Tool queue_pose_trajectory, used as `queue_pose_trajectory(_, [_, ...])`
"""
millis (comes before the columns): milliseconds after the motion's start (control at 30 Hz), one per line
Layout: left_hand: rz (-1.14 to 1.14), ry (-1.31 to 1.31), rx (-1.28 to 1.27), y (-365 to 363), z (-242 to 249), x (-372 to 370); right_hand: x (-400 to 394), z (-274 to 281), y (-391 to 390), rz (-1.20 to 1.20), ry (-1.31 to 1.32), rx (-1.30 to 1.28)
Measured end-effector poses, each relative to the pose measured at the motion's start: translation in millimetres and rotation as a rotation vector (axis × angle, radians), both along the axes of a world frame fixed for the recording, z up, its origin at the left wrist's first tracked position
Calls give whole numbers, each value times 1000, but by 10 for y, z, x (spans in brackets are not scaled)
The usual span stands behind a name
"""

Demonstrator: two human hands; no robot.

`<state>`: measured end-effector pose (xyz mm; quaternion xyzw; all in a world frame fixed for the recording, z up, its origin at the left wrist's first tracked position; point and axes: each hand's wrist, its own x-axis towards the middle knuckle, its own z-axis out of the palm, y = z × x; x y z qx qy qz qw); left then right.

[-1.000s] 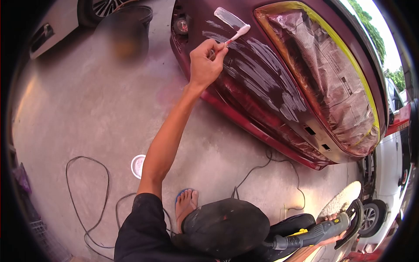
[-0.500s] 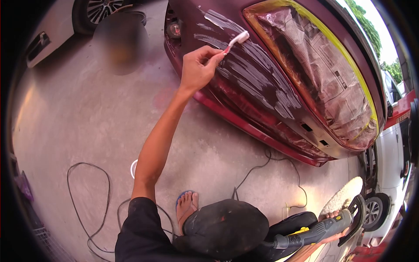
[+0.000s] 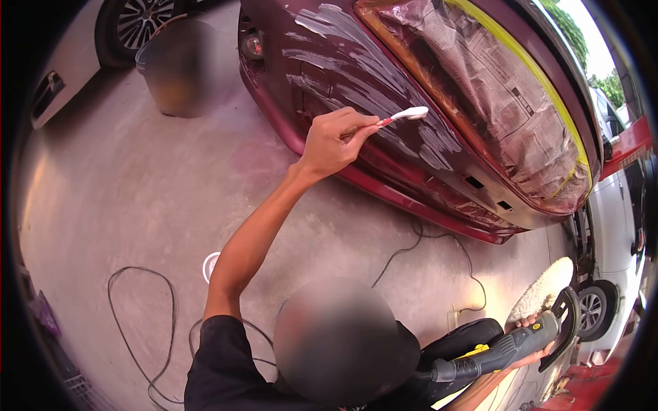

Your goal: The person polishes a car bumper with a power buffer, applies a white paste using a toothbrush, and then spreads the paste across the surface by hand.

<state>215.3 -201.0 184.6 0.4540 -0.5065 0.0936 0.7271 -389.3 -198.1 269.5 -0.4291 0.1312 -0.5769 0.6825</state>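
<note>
My left hand (image 3: pixel 337 142) pinches the red and white handle of a small brush (image 3: pixel 410 114), whose head is coated white. The brush head is over the lower part of a dark red car panel (image 3: pixel 343 89) streaked with white paste; contact between them cannot be told. At the lower right, my right hand (image 3: pixel 526 341) is wrapped round a grey and yellow polisher (image 3: pixel 490 355) with a fluffy pale pad (image 3: pixel 545 288).
Printed paper (image 3: pixel 504 99) edged with yellow tape covers the car window. A bucket (image 3: pixel 175 75) stands near a wheel (image 3: pixel 140 20) at upper left. Cables (image 3: pixel 171 301) loop over the floor. A white car (image 3: pixel 613 219) is at right; a blurred round shape fills the lower middle.
My left hand and the brush have moved right and down along the streaked panel. The view has shifted slightly. The right hand still holds the polisher.
</note>
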Motion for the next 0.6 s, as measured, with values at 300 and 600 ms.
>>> queue_pose_trajectory(300, [15,715,-114,92,88,1221,-100,35,10,-31,37,-38])
queue_pose_trajectory(600, [-86,186,-20,-81,-286,31,-108,-23,-47,-59,-17,-22])
